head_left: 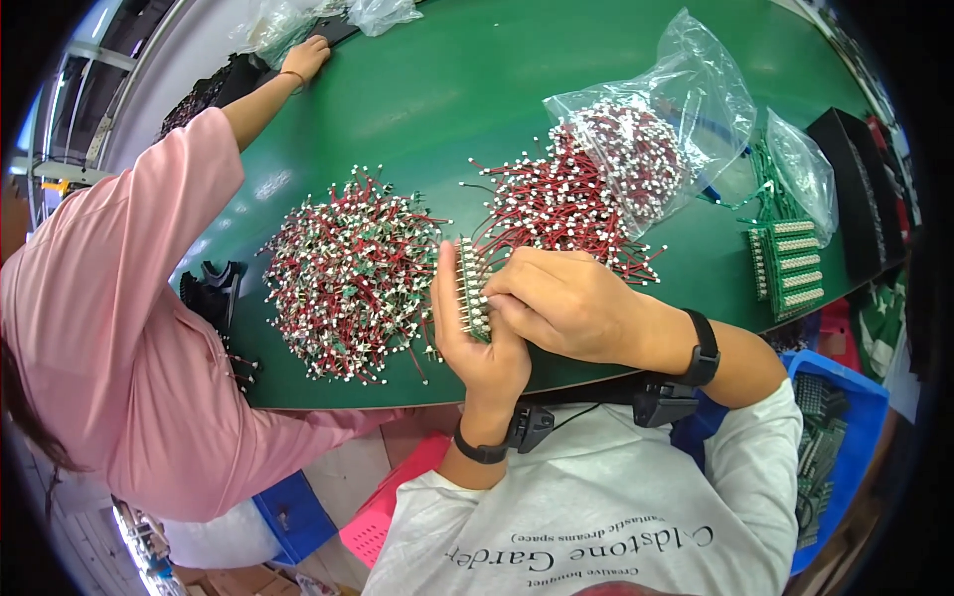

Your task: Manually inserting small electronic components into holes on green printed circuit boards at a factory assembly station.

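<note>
My left hand (489,370) is wrapped round a small green circuit board panel (471,283) with rows of pale connectors, held tilted above the table's near side. Against the panel's right edge, my right hand (576,306) is closed in a pinch; whatever lies between its fingertips is hidden. Beyond my hands spreads a heap of red wires with white plugs (537,204), partly under a clear plastic bag (686,89). A pile of red-wired pieces with white plugs and green bits (348,273) lies to the left of my left hand.
Stacked green boards with white connectors (795,263) stand at the right, before a black box (863,189). A blue bin of boards (845,437) is at my right side. On the left, a person in a pink shirt (129,348) reaches across the green table (427,89).
</note>
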Demonstrator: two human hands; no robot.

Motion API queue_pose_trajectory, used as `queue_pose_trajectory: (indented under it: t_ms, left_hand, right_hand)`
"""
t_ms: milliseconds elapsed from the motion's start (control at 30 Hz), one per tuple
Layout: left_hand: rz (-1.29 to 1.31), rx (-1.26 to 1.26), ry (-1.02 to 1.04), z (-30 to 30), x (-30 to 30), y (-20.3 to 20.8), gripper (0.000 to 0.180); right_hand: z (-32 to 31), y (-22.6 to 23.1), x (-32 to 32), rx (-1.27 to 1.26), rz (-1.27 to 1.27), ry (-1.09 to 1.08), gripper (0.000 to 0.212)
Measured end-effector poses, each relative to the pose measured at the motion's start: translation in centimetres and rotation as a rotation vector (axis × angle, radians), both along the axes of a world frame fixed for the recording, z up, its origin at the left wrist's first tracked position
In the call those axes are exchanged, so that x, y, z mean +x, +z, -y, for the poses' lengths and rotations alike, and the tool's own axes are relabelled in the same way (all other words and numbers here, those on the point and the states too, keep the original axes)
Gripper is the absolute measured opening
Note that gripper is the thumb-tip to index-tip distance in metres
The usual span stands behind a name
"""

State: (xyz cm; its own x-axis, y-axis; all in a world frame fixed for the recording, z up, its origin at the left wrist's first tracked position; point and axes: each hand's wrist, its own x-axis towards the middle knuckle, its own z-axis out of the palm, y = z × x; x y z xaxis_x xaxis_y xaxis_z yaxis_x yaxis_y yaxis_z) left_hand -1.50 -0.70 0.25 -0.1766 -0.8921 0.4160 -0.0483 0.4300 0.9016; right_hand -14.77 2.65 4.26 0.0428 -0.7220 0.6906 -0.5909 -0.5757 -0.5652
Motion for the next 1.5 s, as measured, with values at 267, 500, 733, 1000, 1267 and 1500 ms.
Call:
queue_pose_trajectory:
  t_ms: [267,500,733,1000,1267,1500]
  left_hand:
    - [0.077,-0.152,0.003,0.2,0.3,0.5,0.057]
    - [0.162,-0.166,-0.034,0.2,0.5,1.1,0.055]
    - [0.198,-0.177,-0.057,0.4,0.5,1.0,0.056]
    - [0.138,-0.118,-0.102,0.3,0.4,1.1,0.054]
    - [0.24,-0.248,-0.022,0.4,0.3,1.5,0.054]
    - [0.17,-0.183,-0.017,0.1,-0.1,1.3,0.056]
  right_hand:
    - [0.0,0.1,0.4,0.012,-0.023,-0.026,0.012]
    - [0.0,0.2,0.3,0.074,0.043,-0.01,0.01]
    - [0.2,-0.2,0.1,0.079,0.055,0.03,0.01]
    - [-0.3,0.5,-0.4,0.151,-0.051,0.046,0.007]
    - [-0.3,0.2,0.7,0.043,0.0,-0.077,0.01]
    - [-0.5,0.0,1.5,0.059,0.055,-0.126,0.01]
